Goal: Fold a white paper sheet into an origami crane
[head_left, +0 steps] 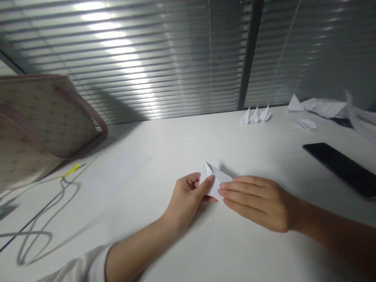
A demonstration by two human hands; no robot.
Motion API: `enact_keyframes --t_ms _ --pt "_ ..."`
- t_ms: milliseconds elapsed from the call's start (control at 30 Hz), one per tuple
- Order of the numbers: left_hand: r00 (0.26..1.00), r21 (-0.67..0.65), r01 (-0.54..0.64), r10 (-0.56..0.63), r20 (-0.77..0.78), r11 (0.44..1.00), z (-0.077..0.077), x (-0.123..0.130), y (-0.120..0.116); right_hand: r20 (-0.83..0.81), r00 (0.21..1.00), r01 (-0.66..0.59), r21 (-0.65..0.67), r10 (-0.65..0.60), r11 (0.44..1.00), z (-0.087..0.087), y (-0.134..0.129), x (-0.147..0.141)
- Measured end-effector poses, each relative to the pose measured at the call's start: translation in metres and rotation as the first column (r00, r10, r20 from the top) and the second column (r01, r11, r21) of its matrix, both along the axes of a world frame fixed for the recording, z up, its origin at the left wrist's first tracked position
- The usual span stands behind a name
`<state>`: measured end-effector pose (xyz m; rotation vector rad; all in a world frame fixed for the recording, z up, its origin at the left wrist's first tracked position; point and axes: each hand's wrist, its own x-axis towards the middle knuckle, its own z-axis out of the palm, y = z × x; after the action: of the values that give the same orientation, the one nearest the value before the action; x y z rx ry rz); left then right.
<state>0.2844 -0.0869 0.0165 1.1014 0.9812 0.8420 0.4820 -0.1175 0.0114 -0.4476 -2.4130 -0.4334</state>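
A small white sheet of folded paper [216, 174], with a pointed top corner, is between my two hands low over the table. My left hand [188, 199] pinches it from the left, thumb on the front face and fingers behind and beneath. From the right, my right hand [261, 201] grips the paper, its straight fingers pressed together across the front face. The right thumb is hidden, and so is the paper's right part.
A flat paper sheet [116, 172], grey cable [44, 231] with a yellow tie [70, 170], and bag [44, 125] are left. Several pointed paper pieces [256, 115] stand at the back. Right are a black phone [340, 166], a small folded paper piece [306, 123] and loose papers [326, 107].
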Motion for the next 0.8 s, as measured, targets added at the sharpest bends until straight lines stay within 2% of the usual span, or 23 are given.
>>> enact_keyframes --t_ms 167,400,633,800 --pt "1.0 -0.03 0.0 0.001 0.031 1.0 -0.004 -0.002 0.001 0.015 1.0 0.004 -0.008 -0.003 1.0 0.005 0.002 -0.004" --pt "0.994 -0.096 0.075 -0.067 0.081 0.993 -0.002 -0.002 0.004 -0.043 0.996 -0.076 -0.031 0.075 0.997 0.004 0.001 -0.01" --pt "0.998 -0.07 -0.018 0.022 0.067 0.997 -0.008 -0.003 0.005 -0.023 0.994 -0.11 -0.034 0.11 0.993 0.002 -0.001 -0.014" --pt "0.999 -0.054 0.015 -0.013 0.034 0.998 -0.007 -0.004 0.006 -0.003 0.996 -0.094 -0.061 0.094 0.994 -0.001 0.0 -0.012"
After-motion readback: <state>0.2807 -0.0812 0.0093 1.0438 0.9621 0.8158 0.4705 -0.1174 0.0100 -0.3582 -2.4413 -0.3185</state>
